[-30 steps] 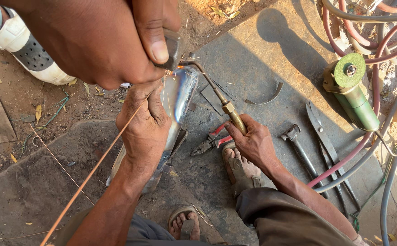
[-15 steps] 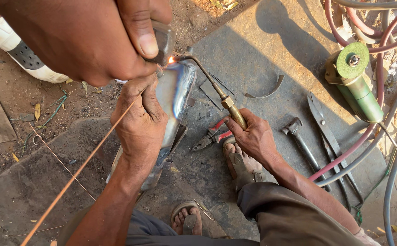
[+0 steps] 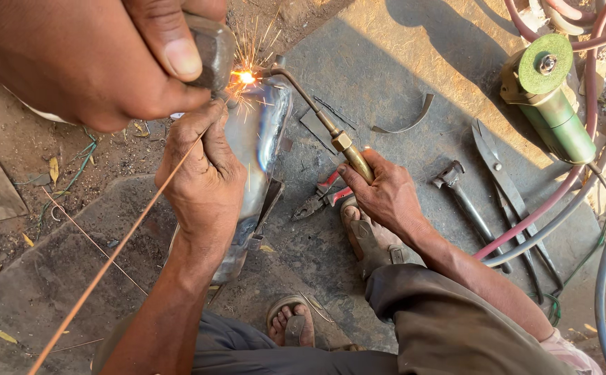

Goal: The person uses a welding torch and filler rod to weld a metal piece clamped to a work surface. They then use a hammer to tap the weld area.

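Since before: sparks [image 3: 246, 76] now fly where the joint only glowed half a second ago, and the view sits nearer the work.
Left hand: your left hand [image 3: 202, 173] is clenched on the copper-coloured filler rod [image 3: 108, 264], knuckles resting on the shiny metal shell [image 3: 264, 132].
Right hand: your right hand [image 3: 386, 194] grips the brass torch [image 3: 317, 114], with its tip at the shell's upper end.
Workpiece: the shell stands tilted on the grey slab [image 3: 400, 62], between your two hands.
Other person: another person's hand [image 3: 101, 62] pinches a dark metal piece [image 3: 212, 48] right against the flame.
Burn risk: their thumb and your left fingers are bare and just beside the sparks, so a small slip of the torch would likely reach skin.
Heat creep: the shell under your left hand may grow too hot to steady.
Foot: your sandalled foot [image 3: 365, 239] lies under the torch hand, where hot drops could land.
Hoses: the hoses [image 3: 546, 208] lie near tools, where they could snag.
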